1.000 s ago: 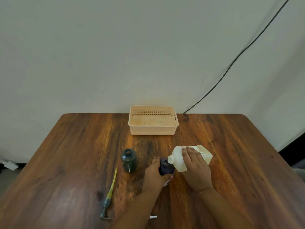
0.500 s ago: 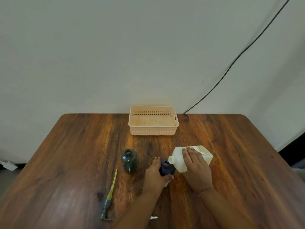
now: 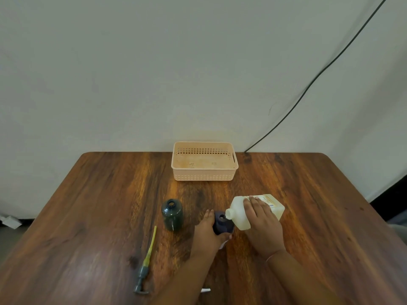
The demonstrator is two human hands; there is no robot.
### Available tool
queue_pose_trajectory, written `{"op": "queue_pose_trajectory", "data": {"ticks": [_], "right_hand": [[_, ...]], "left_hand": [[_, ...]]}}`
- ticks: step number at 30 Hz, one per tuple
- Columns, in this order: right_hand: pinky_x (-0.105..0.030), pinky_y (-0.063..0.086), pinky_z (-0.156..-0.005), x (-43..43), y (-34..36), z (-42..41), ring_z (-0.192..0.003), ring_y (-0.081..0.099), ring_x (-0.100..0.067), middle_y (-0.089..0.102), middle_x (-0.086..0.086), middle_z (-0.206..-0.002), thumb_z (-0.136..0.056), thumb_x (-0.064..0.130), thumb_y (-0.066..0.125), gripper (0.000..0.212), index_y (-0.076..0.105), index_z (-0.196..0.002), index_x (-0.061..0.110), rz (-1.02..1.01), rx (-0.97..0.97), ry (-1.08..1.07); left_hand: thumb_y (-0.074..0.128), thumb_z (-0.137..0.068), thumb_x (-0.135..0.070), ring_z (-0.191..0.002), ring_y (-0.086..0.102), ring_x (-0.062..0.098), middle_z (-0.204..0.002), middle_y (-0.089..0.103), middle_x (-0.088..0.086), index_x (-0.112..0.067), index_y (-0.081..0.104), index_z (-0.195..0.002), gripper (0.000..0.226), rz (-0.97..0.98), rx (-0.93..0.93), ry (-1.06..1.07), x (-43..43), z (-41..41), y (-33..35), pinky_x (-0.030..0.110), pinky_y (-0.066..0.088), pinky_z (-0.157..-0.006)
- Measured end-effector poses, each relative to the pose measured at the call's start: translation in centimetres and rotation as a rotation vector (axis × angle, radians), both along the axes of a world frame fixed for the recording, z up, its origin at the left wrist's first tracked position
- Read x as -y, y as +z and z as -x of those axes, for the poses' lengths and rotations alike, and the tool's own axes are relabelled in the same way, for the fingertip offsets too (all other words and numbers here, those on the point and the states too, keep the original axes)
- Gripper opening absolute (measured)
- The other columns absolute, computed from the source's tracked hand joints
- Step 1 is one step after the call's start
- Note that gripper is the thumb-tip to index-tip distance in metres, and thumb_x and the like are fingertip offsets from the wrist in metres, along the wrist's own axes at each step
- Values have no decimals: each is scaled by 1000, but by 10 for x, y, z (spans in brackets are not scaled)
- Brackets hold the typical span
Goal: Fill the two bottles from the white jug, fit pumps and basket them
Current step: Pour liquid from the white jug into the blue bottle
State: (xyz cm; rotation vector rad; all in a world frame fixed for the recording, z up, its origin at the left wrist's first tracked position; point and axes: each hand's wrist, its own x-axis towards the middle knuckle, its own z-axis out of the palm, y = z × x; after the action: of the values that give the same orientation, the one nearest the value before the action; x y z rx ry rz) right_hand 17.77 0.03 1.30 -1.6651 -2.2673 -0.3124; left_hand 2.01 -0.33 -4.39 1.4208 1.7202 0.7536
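Note:
My right hand (image 3: 263,225) grips the white jug (image 3: 240,213), tipped on its side with its spout over the mouth of a dark blue bottle (image 3: 222,224). My left hand (image 3: 208,235) is wrapped around that bottle, which stands on the table. A dark green bottle (image 3: 172,214) stands open-topped to the left, untouched. A pump with a yellow tube (image 3: 146,261) lies flat near the front left. A small white piece (image 3: 205,290) peeks out beside my left forearm; what it is I cannot tell. The peach basket (image 3: 204,176) sits at the back with nothing visible in it.
The wooden table (image 3: 319,205) ends at a pale wall just behind the basket. A black cable (image 3: 308,84) runs diagonally down the wall to the table's back edge right of the basket.
Both hands, the jug and the blue bottle hold nearly the same pose; only a slight shift of the view.

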Motion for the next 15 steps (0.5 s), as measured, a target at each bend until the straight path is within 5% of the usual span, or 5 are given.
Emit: {"op": "queue_pose_trajectory", "data": {"ticks": [15], "right_hand": [[-46, 54, -79, 0, 2, 1, -103, 65, -33, 67, -14, -114, -46, 20, 91, 80, 54, -116, 9, 3, 39, -1]], "left_hand": [[78, -69, -32, -137, 34, 20, -149, 38, 1, -18, 29, -142, 89, 12, 17, 9, 2, -1, 6, 40, 37, -111]]}}
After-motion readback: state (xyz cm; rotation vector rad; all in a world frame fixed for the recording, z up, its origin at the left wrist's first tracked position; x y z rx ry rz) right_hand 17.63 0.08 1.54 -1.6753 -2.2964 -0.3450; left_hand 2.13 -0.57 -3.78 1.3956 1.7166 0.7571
